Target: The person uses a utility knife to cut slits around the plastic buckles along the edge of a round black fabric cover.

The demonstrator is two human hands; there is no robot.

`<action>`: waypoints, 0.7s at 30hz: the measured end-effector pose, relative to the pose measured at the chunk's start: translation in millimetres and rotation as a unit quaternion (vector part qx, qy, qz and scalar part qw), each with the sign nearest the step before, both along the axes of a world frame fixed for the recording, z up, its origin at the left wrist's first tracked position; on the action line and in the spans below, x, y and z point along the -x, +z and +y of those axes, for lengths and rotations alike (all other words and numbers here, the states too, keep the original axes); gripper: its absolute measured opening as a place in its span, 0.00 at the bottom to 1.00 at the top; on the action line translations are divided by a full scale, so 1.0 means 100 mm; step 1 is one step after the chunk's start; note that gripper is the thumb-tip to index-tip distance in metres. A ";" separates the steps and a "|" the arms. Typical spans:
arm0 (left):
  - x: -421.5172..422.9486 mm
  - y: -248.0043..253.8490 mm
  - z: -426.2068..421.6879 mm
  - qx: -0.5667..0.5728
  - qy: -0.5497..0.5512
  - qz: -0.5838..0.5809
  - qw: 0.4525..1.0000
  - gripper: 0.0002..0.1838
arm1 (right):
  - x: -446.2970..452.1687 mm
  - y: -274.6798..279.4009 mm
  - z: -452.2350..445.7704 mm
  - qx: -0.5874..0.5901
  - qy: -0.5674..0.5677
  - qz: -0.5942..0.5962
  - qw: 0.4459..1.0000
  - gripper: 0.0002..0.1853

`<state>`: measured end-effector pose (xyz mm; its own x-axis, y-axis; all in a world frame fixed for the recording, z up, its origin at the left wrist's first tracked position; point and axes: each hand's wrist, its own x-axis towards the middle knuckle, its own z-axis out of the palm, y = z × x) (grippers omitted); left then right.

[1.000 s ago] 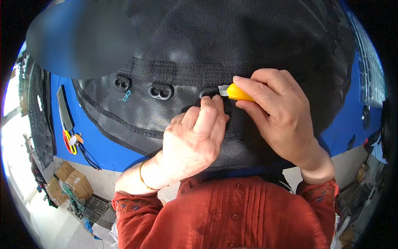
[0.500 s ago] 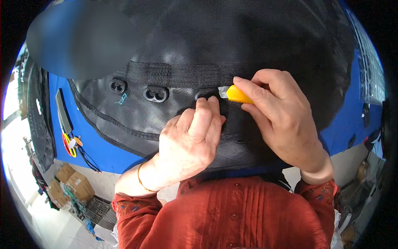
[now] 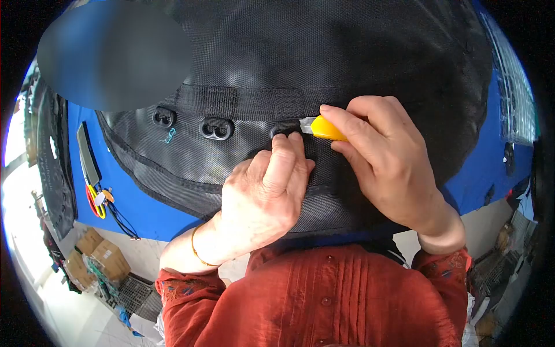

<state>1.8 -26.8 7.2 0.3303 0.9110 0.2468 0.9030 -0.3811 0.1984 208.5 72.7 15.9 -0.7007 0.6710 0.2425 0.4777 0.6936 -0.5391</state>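
My right hand [image 3: 387, 156] grips a yellow utility knife [image 3: 329, 129] between thumb and fingers. The knife's blade tip reaches the right end of a black oval plastic fitting [image 3: 281, 126] on a large black fabric bag [image 3: 347, 52]. With fingers curled together, my left hand [image 3: 263, 188] presses on that fitting's lower edge and partly covers it. Farther left on the bag sit two more black fittings, a two-hole one [image 3: 216, 128] and a smaller one [image 3: 164, 117]. A webbing strip [image 3: 248, 103] runs above them.
Scissors [image 3: 95, 200] with red and yellow handles lie on the blue table [image 3: 150, 211], beside a long dark-edged blade [image 3: 88, 155]. Teal thread [image 3: 169, 135] rests on the bag. Cardboard boxes [image 3: 110, 260] stand on the floor at left. A blurred patch hides the upper left.
My right hand and the utility knife have shifted slightly left, with the blade closer over the fitting. My left hand stays nearly in place.
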 end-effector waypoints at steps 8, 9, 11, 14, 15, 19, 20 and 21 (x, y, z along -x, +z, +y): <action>0.00 0.00 0.00 -0.002 -0.001 0.001 1.000 0.25 | 0.00 -0.01 -0.06 -0.033 0.001 -0.014 0.999 0.26; 0.00 0.00 0.00 -0.002 -0.001 0.002 1.000 0.25 | 0.00 -0.03 -0.07 -0.043 0.002 -0.007 0.999 0.26; 0.01 0.00 0.00 -0.003 -0.002 0.004 1.000 0.25 | 0.01 -0.03 -0.05 -0.034 0.005 -0.002 0.999 0.26; 0.01 0.00 -0.01 0.001 0.000 0.007 1.000 0.24 | 0.02 -0.07 -0.07 -0.032 0.007 0.001 0.999 0.27; 0.01 0.00 -0.01 -0.003 -0.002 0.010 1.000 0.24 | 0.02 -0.08 -0.09 -0.039 0.005 0.000 0.999 0.28; 0.01 0.00 -0.01 -0.004 -0.007 0.014 1.000 0.24 | 0.04 -0.07 -0.12 -0.046 0.007 -0.011 0.999 0.28; 0.01 0.00 -0.01 -0.004 -0.006 0.014 1.000 0.24 | 0.05 -0.06 -0.14 -0.047 0.002 -0.019 0.999 0.28; 0.01 -0.01 -0.02 -0.006 -0.004 0.011 1.000 0.25 | 0.05 -0.05 -0.15 -0.048 -0.004 -0.028 0.998 0.28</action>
